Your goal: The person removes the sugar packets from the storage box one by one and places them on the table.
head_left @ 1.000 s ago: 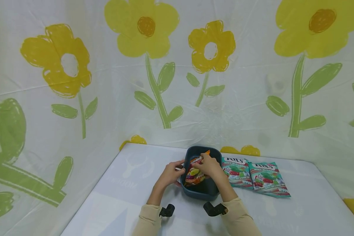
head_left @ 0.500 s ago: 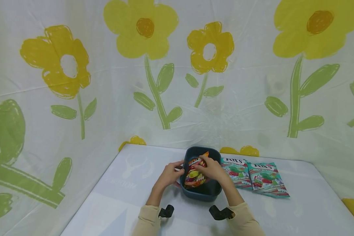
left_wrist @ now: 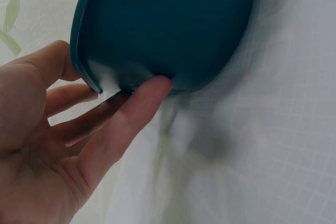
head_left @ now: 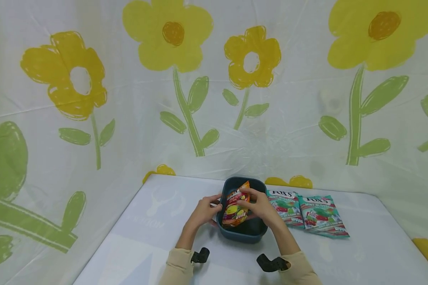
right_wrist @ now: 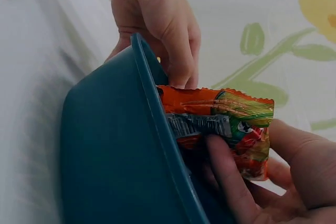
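Observation:
A dark teal plastic bin (head_left: 240, 238) stands on the table. My left hand (head_left: 203, 210) grips its left side at the rim; in the left wrist view, fingers (left_wrist: 142, 103) press its outer wall (left_wrist: 168, 24). Inside the bin is an orange candy bag (head_left: 233, 210) with fruit pictures, its top corner up near the far rim. My right hand (head_left: 262, 206) reaches over the right rim and holds the bag by its right side. In the right wrist view, the bag's back (right_wrist: 210, 116) with a barcode shows between the right hand's fingers, partly above the rim.
Two mint-green FOX'S candy bags lie to the right of the bin: the nearer bag (head_left: 284, 206) beside its wall, the other bag (head_left: 322, 215) farther right. A flower-printed curtain (head_left: 292, 150) hangs behind the white table (head_left: 142, 237).
My right hand has drawn back slightly to the right and toward me. The orange bag has tipped, so more of its front shows. My left hand stays on the bin.

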